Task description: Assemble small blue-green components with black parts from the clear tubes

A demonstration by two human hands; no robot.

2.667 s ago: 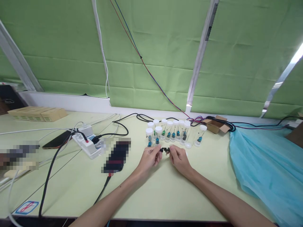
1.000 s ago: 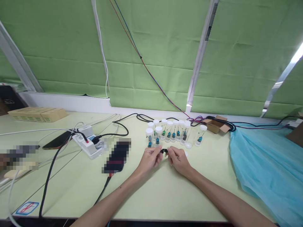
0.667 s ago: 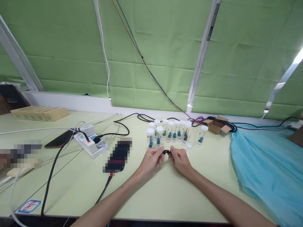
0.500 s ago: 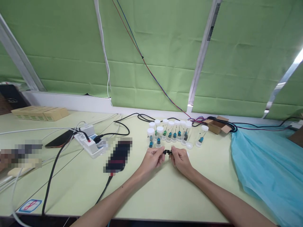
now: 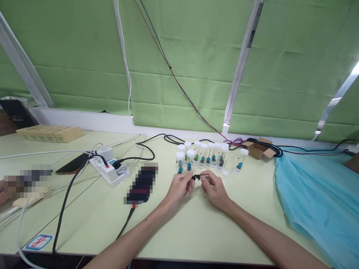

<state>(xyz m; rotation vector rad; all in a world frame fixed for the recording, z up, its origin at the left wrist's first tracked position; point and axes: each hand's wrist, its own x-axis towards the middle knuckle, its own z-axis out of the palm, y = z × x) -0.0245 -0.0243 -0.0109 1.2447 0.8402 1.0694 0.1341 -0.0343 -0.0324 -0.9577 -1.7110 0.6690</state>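
Note:
Between thumb and fingers, my left hand (image 5: 180,185) pinches a small black part (image 5: 196,177) with a notched outline. A thin pale strand or stick shows above that hand's knuckles. My right hand (image 5: 214,188) is closed at the part's right end, its thumb and index fingertip together there. The exact kind of part is too small to tell. Just beyond the hands stand several clear vials with white caps (image 5: 190,152), holding blue or green pieces on thin stems. One capped vial (image 5: 240,161) stands apart on the right.
A power strip (image 5: 110,175) with plugs and cables lies left, near a dark phone (image 5: 72,163) and a blurred-out device (image 5: 141,184). Another person's hand (image 5: 5,192) is at far left. A small carton (image 5: 259,148) and blue sheet (image 5: 300,190) lie right.
The fingers of my right hand have shifted at the black part's right end, the index finger now arched over the thumb. My left hand keeps its pinch. The view has moved slightly.

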